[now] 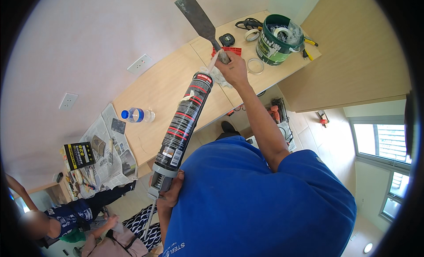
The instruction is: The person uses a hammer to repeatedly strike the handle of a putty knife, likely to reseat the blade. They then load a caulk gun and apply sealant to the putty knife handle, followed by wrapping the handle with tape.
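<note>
My left hand (172, 190) is closed round the rear of a caulking gun (164, 171), whose thin rod trails down behind it. The gun carries a black sealant cartridge (183, 120) with red stripes, tilted up and to the right. A scrap of pale material clings to the cartridge's side. My right hand (234, 70) grips a scraper (199, 19) with a wide, dull grey blade pointing up and left. The whitish nozzle (213, 62) of the cartridge reaches up to the scraper's shank, beside my right fingers. Whether those fingers also touch the nozzle, I cannot tell.
Along the wall runs a wooden counter (159, 87) with a water bottle (138, 115), a tape measure (227, 39), tape rolls (255, 66) and a green bucket (278, 40). Newspaper (119, 155) lies under a black-yellow box (79, 156). Another person (66, 219) is at lower left.
</note>
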`<action>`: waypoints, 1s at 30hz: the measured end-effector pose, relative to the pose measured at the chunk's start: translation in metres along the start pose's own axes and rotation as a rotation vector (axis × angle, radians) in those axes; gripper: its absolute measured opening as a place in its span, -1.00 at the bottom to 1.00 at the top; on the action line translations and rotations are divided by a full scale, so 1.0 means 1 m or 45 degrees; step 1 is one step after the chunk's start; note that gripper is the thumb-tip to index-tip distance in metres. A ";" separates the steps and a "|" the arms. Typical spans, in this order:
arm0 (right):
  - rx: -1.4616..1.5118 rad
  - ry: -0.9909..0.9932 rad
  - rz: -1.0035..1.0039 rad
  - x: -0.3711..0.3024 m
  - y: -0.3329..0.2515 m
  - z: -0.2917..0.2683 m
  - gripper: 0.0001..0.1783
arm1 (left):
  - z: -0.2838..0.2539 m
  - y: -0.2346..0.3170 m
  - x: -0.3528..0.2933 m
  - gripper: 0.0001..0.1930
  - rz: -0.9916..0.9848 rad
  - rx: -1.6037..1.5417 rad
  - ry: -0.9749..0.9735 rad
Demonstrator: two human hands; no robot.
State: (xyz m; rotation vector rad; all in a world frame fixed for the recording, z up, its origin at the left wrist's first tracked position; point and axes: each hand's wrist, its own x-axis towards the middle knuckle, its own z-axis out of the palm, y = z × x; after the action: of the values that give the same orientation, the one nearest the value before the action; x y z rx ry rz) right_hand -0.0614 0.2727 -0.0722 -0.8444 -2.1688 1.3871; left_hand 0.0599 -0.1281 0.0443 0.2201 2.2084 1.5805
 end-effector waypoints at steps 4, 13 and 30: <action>0.025 -0.017 -0.026 0.000 -0.002 0.007 -0.56 | -0.001 -0.004 -0.004 -0.82 0.025 -0.037 0.027; 0.069 -0.004 -0.048 -0.002 -0.003 0.004 -0.57 | 0.000 -0.011 -0.004 -0.85 0.041 -0.036 0.046; -0.006 0.066 -0.091 -0.003 -0.006 0.000 -0.59 | 0.005 -0.007 -0.008 -0.85 0.035 -0.072 0.009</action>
State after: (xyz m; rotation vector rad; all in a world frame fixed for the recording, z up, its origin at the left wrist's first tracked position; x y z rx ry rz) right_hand -0.0606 0.2692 -0.0670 -0.7882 -2.1424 1.3122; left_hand 0.0703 -0.1290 0.0383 0.2300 2.1713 1.6580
